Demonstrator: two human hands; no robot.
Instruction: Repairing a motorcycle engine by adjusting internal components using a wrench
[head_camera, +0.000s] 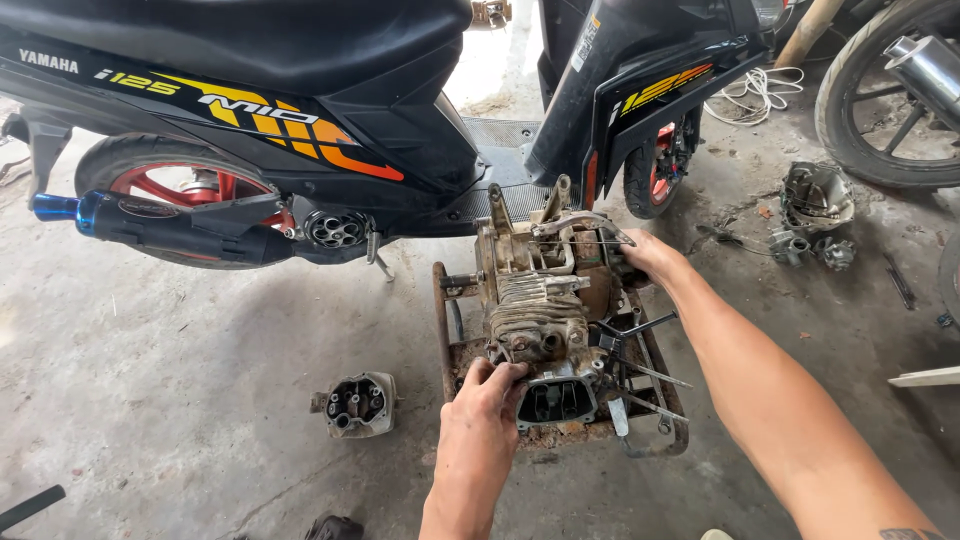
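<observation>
A dirty grey engine block (540, 290) with cooling fins lies on a rusty metal stand (443, 300) on the concrete floor. My left hand (487, 400) grips the near end of the engine, fingers curled over the finned cylinder. My right hand (650, 255) holds the far right side of the engine, next to a bent metal lever (585, 222). Loose tools and rods (645, 375) lie on the stand at the right of the engine.
A black scooter (300, 90) with red wheels and a blue-tipped exhaust (150, 225) stands just behind the stand. A removed cylinder head (360, 404) lies on the floor at the left. Engine parts (815, 205), a rope coil (755, 92) and another wheel (885, 100) are at the right.
</observation>
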